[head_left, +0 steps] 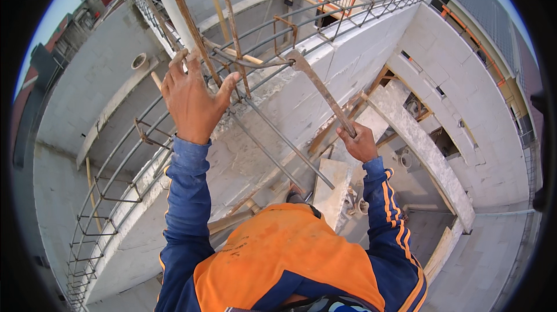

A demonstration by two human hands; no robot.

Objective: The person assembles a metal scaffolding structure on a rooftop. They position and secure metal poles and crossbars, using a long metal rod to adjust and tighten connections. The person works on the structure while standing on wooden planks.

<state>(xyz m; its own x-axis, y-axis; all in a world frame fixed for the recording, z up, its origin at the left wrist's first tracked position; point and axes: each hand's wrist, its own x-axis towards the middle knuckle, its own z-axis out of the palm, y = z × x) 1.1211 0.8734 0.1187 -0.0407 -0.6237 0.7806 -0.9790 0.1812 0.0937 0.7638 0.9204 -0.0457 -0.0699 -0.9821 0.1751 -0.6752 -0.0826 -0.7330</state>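
My right hand (361, 145) is closed round the lower end of a rebar bending wrench (325, 94), a flat, worn metal bar with a notched head. The wrench head sits on the end of a curved grey steel bar (255, 64). My left hand (194, 94) is open, its fingers spread next to rusty upright bars (232, 27); whether the palm touches them is hidden. Around both hands runs a rebar cage (325, 27) with stirrups, lying along the top of the block wall (371, 39). Two straight bars (284, 138) stick out of the corner toward me.
A white pipe (171, 4) rises beside the left hand. Scaffold planks (429, 143) span the lower space at right, and another board (328, 187) lies near my foot (296, 194). A second rebar cage (110, 199) follows the wall at left. A bucket (140, 61) stands on a plank.
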